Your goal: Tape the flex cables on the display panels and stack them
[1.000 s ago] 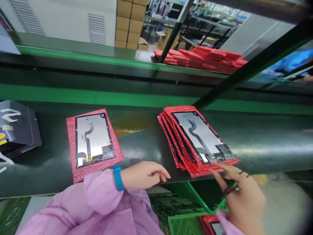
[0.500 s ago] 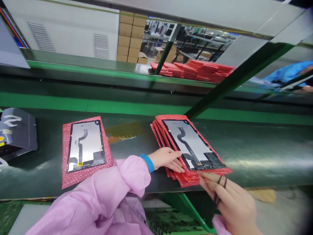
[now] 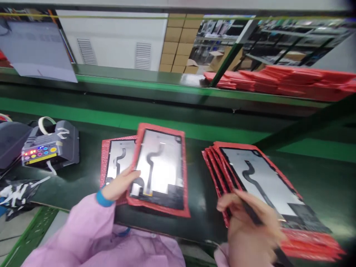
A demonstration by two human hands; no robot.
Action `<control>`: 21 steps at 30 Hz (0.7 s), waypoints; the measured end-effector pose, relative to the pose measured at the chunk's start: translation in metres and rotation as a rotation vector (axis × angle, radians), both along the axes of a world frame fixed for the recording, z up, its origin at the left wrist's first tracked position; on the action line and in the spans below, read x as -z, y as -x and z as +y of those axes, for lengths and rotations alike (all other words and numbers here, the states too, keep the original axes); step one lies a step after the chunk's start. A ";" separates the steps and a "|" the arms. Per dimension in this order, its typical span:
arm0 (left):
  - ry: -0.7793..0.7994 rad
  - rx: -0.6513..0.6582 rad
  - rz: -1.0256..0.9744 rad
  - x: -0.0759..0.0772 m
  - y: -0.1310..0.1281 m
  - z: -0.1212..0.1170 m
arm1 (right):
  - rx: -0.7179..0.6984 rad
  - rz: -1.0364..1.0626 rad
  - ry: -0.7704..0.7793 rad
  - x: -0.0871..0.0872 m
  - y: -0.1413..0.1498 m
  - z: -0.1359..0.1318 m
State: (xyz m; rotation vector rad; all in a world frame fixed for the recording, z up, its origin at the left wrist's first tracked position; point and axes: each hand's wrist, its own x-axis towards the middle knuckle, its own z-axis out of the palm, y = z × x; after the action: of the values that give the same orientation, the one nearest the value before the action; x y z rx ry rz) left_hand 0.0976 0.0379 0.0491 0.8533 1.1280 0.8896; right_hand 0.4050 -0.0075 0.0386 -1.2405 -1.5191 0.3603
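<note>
In the head view my left hand [image 3: 122,183] grips the left edge of a tablet screen [image 3: 165,172], lifted with a red bubble-wrap sheet [image 3: 180,211] under it. Its silvery back carries a dark curved flex cable. Partly behind it, another screen [image 3: 118,148] lies on pink-red bubble wrap [image 3: 104,155]. My right hand [image 3: 250,222], blurred, is at the left edge of a stack of screens and red sheets [image 3: 311,243]. A slim black tool [image 3: 251,212] runs through its curled fingers; I cannot make out its kind. The stack's top screen [image 3: 269,178] lies face down.
A grey machine with lit buttons [image 3: 51,148] and a roll of tape [image 3: 46,124] stand at left, by a black bag with white strips [image 3: 16,196]. Red sheets [image 3: 286,81] are piled on the shelf behind. A green post [image 3: 311,122] slants at right.
My left hand has moved left from the stack, bringing a screen and its red sheet over toward the single screen. My right hand has come to the stack's left side. The view has shifted left.
</note>
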 end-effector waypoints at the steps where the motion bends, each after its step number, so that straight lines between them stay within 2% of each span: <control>1: 0.013 -0.064 0.035 -0.001 0.028 -0.006 | 0.007 0.069 0.032 0.005 0.013 0.017; 2: 0.032 -0.157 0.073 -0.001 0.052 -0.011 | -0.006 0.158 0.126 0.011 0.027 0.035; 4: 0.071 -0.259 0.118 0.002 0.087 -0.017 | -0.058 0.330 0.331 0.021 0.054 0.067; 7: 0.103 -0.275 0.142 0.014 0.110 -0.021 | -0.133 0.414 0.514 0.035 0.086 0.100; 10: 0.094 -0.221 0.154 0.029 0.114 -0.022 | -0.141 0.391 0.575 0.046 0.103 0.113; 13: 0.026 -0.153 0.200 0.037 0.114 -0.023 | -0.128 0.379 0.614 0.050 0.109 0.115; 16: -0.041 -0.077 0.276 0.035 0.113 -0.023 | -0.108 0.361 0.638 0.052 0.110 0.115; 19: 0.013 0.030 0.409 0.026 0.111 -0.024 | -0.088 0.340 0.657 0.053 0.109 0.117; 21: 0.055 0.048 0.575 0.021 0.109 -0.027 | -0.079 0.326 0.669 0.054 0.109 0.118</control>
State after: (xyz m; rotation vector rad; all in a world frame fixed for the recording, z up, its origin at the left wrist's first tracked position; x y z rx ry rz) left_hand -0.0110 0.0111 0.0280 1.1233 1.6102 0.5786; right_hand 0.2960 0.1106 -0.0159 -1.5331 -1.1965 1.1337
